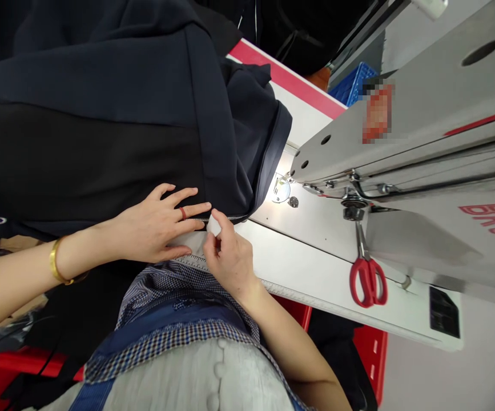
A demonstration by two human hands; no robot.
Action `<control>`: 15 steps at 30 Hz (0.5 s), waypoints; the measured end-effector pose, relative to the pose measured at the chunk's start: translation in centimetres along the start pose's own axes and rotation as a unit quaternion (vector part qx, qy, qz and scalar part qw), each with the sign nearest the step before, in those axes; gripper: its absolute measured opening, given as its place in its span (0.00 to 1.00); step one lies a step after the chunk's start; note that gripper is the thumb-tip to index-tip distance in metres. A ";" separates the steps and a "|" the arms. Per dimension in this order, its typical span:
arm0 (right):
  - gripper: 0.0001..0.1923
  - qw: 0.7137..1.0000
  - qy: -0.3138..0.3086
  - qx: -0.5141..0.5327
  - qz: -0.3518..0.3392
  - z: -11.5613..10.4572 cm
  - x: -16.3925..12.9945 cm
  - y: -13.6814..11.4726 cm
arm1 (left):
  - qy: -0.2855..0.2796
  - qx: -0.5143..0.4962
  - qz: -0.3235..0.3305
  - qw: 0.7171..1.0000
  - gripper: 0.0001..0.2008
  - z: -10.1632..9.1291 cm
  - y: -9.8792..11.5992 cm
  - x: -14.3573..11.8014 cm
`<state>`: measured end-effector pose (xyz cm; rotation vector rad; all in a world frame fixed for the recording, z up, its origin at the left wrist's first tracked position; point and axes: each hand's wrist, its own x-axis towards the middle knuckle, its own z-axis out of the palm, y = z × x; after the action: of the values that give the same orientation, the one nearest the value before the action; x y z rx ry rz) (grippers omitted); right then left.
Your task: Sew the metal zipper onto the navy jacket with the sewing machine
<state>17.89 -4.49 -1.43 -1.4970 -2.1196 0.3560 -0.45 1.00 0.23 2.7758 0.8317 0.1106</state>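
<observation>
A dark navy and black garment (114,120) lies spread over the white sewing table (316,268), its zipper edge (234,217) running toward the needle area (280,188). My left hand (157,225), with a red ring and a gold bangle on the wrist, lies flat with fingers spread on the fabric just beside the zipper. My right hand (228,254) pinches the near end of the zipper edge between thumb and fingers, touching the tips of my left fingers.
The grey sewing machine (405,131) stands at the right. Red-handled scissors (367,274) hang from it over the table. A blue crate (354,83) sits behind. Red bins (371,348) are below the table edge. A ruler strip runs along the table's near edge.
</observation>
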 end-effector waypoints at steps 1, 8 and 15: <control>0.20 1.000 -0.002 0.007 0.006 -0.2 -0.3 -0.1 | 0.001 0.001 0.002 1.000 0.20 -0.1 0.0 0.0; 0.21 0.979 0.100 -0.004 0.178 -4.5 -2.4 3.9 | 0.031 -0.007 -0.009 0.999 0.20 -0.4 0.4 -0.1; 0.26 0.905 0.144 -0.218 0.337 -10.5 -3.9 14.4 | 0.065 0.009 0.007 0.998 0.17 -0.2 -0.1 -0.3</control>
<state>36.18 -3.85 -0.75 -2.3665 -1.4475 -0.1237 -0.77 0.95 0.36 2.8155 0.8483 0.2899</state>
